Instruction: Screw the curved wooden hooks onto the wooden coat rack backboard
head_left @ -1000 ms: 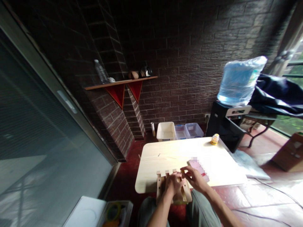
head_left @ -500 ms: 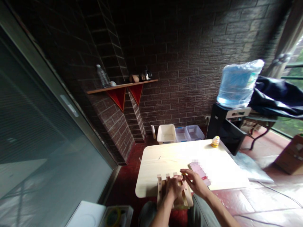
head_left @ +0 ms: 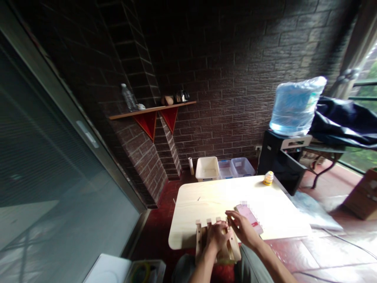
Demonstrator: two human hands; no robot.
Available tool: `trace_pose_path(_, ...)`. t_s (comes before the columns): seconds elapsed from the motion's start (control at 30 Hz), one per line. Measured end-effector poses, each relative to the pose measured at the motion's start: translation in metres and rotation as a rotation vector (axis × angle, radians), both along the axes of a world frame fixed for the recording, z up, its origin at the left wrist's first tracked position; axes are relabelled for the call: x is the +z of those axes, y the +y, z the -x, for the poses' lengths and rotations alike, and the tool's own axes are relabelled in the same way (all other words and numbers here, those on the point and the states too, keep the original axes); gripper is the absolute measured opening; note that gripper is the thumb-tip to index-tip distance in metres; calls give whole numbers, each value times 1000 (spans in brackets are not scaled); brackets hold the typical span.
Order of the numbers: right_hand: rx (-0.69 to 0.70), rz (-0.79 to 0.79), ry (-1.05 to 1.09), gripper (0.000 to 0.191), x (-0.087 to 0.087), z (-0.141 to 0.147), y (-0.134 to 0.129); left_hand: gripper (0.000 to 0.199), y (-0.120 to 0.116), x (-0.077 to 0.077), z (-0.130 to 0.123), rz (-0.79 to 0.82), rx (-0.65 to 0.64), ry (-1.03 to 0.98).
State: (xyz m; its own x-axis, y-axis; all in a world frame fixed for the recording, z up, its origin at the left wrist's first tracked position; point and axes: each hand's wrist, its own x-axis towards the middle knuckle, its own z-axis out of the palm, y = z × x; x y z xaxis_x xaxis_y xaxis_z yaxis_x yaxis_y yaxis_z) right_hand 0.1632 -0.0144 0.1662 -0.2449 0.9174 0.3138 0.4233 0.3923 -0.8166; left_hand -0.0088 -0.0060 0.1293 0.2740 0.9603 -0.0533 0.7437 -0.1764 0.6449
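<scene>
A light wooden slatted frame [head_left: 198,240] rests over my lap against the near edge of the table, its slat ends lying over the tabletop. Fingers of my left hand [head_left: 217,236] are curled round one of its right-hand slats. At the far end of the rightmost slat, my right hand [head_left: 242,228] has its fingers bent together in a pinch. Whatever lies between those fingers is too small and hidden to name. Just right of them, a pink phone-like slab [head_left: 249,216], partly blurred out, lies on the table.
The pale table [head_left: 206,192] carries a small dark sliver [head_left: 198,199] and a yellow-and-white bottle [head_left: 268,178]. Behind it stand a white bin [head_left: 207,168] and clear bins [head_left: 242,167]. A water dispenser [head_left: 273,161] is at right, an open box [head_left: 149,270] lower left.
The view has tilted very slightly upward. My right hand has shifted a little at the slat end, while my left hand and the frame stay nearly the same.
</scene>
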Motion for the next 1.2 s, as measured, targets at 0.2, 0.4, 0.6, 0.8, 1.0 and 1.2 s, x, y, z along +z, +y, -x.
trace_pose_path(0.2,16,61,-29,42,6,1,-1,21,3,-5,3,-47,-29,-38)
trace_pose_path(0.4,17,101,-50,41,6,2,0,18,5,-11,3,-59,-46,-41)
trace_pose_path(0.6,-27,40,-33,42,5,2,-2,21,2,-9,1,-86,-26,-48)
trace_pose_path(0.8,-2,39,-59,42,5,-2,-4,18,2,-6,2,-79,-30,-47)
trace_pose_path(1.0,56,52,-218,34,13,-4,5,18,4,-6,1,-58,-43,-38)
trace_pose_path(1.2,130,33,-461,30,35,-2,11,17,2,-7,2,-79,-33,-57)
